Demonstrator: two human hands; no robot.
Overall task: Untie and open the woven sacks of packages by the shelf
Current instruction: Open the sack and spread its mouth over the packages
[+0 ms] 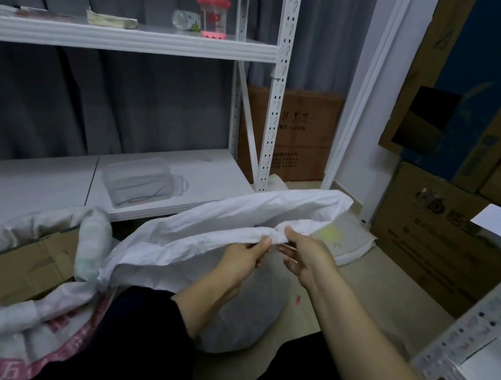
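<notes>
Beside the shelf, head view: one frame, looking down over dark-trousered knees at both hands.

White sack [223,218]: lies on the floor straight ahead, its gathered neck lifted between the two hands; long axis runs from lower left, near the knee, up to the right toward the shelf post.

Left hand [242,260]: fingers curled, thumb and fingertips pinching the bunched hem of the sack neck from the left.

Right hand [306,255]: thumb and forefinger pinching the same hem from the right; other fingers loosely bent below, holding nothing that shows.

Key relation: both pinches meet at one point on the hem, almost touching; the mouth of the sack extends away from the fingers, up and right. Neither hand is clearly nearer; the tie itself cannot be made out.

Step in hand (judgement): working the knot or fold loose at the neck; the next move likely pulls the hands apart across the sack's long axis.

Printed sack [8,302]: lower left, red lettering, mouth already open, a cardboard box [25,266] showing inside.

Shelf [129,37]: white metal, behind the sacks; a pink bottle [213,2] on the upper board, a clear plastic tub [139,182] on the lower.

Stacked cartons [435,241]: right, well apart from the hands.
</notes>
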